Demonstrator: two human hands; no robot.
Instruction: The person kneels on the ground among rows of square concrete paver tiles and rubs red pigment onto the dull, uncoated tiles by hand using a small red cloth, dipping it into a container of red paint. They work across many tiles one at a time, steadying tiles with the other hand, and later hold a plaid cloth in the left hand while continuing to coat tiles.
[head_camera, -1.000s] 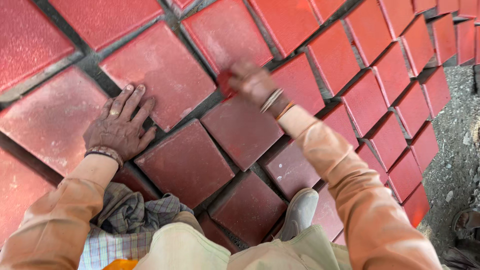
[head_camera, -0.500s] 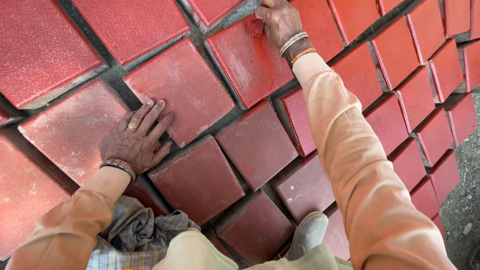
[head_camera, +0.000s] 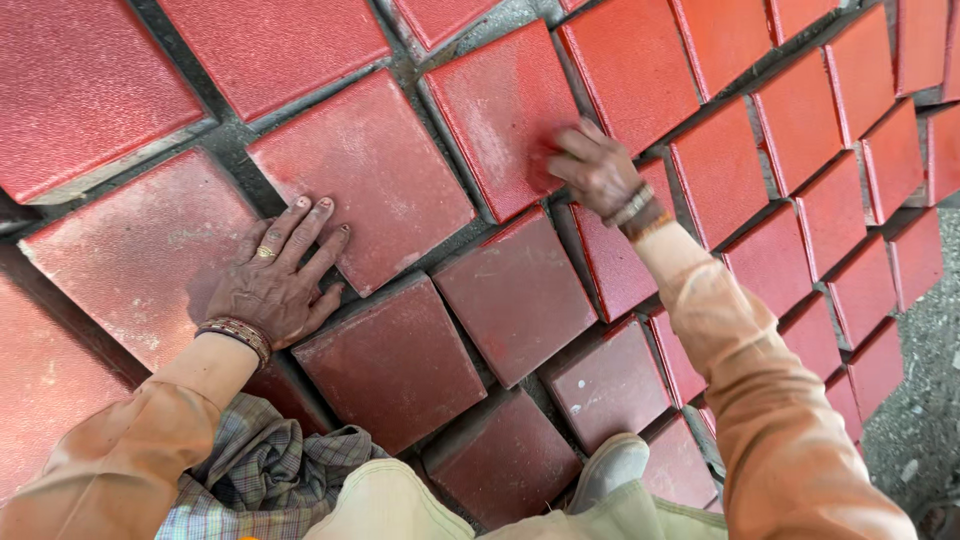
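Observation:
Square red paving tiles lie in rows on dark ground. My left hand (head_camera: 270, 285), with a ring and bangles, rests flat across the edges of two near tiles, fingers apart and holding nothing. My right hand (head_camera: 597, 168) reaches forward, fingers curled down, and presses on the right edge of a brighter red tile (head_camera: 495, 110). Something small and red seems to sit under its fingers; I cannot make out what it is. The tiles nearest me, such as the dark red tile (head_camera: 515, 295), are duller and darker than the far ones.
Grey gravel ground (head_camera: 930, 420) borders the tiles at the right. My grey shoe (head_camera: 610, 465) stands on the near tiles, and a plaid cloth (head_camera: 260, 470) hangs at my lap. Dark gaps run between the tiles.
My right hand swept from a near tile up to the far top of the bright tile, then back down to its right edge. My left hand stayed planted.

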